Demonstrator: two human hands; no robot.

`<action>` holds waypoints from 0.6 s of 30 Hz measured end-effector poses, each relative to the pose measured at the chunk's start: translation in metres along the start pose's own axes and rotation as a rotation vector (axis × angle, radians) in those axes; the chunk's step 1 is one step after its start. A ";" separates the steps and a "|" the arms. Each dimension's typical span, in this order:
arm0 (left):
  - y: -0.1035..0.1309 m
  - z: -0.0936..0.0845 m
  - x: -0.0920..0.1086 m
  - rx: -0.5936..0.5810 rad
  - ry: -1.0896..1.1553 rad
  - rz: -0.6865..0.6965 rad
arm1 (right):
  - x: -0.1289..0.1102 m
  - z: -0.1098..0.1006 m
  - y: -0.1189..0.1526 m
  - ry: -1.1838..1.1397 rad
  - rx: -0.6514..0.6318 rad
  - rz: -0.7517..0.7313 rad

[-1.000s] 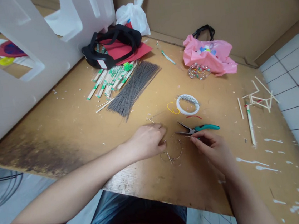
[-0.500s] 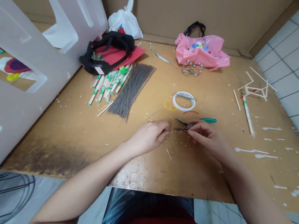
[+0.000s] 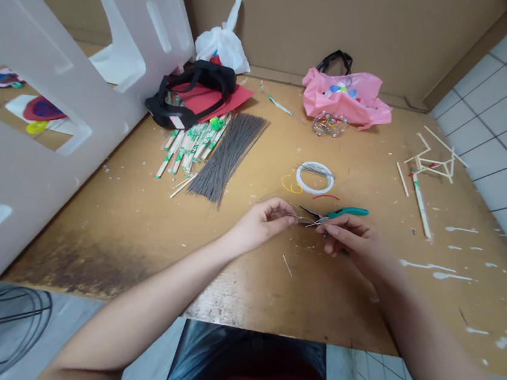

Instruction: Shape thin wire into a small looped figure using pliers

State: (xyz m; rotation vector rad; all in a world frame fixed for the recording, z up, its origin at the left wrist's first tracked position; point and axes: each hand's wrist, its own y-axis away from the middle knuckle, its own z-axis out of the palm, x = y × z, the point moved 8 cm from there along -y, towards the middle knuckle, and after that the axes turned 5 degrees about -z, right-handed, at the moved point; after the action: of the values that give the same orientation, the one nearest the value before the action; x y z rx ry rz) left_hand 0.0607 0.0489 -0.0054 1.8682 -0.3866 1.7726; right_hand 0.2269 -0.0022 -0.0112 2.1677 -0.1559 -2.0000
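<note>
2 hands: L hand (image 3: 269, 222) & R hand (image 3: 355, 238). Held wires (image 3: 303, 217): no. unclear. 1 pr. pliers (image 3: 350, 211). 1 loose wire (image 3: 287, 265) on desk (image 3: 246, 288). 1 white ring (image 3: 316, 192), 1 red wire pc. (image 3: 326, 196). 2 bags: 1 pink bag (image 3: 369, 103), 1 white bag (image 3: 221, 44). 1 blk headset (image 3: 166, 111), 1 red sheet (image 3: 231, 97), 1 stick frame (image 3: 436, 165). Grey wires (image 3: 227, 162), wrapped sticks (image 3: 179, 156) in pile: many, can't get exact ct.
</note>
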 end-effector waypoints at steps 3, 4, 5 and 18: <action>-0.001 0.003 -0.002 -0.023 0.068 -0.009 | 0.001 0.001 0.000 -0.059 0.013 0.009; -0.001 0.003 -0.002 -0.027 0.090 -0.012 | 0.001 0.001 0.000 -0.077 0.021 0.012; 0.000 0.003 -0.002 -0.026 0.109 -0.015 | 0.001 0.000 0.000 -0.088 0.032 0.017; 0.009 -0.002 0.008 0.145 -0.381 0.167 | -0.007 -0.007 0.000 0.031 0.130 -0.074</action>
State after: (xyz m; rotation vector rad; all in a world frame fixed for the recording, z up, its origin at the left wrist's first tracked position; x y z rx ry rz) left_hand 0.0550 0.0440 0.0042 2.3449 -0.5819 1.5763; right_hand 0.2330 -0.0007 -0.0038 2.3141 -0.2096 -2.0481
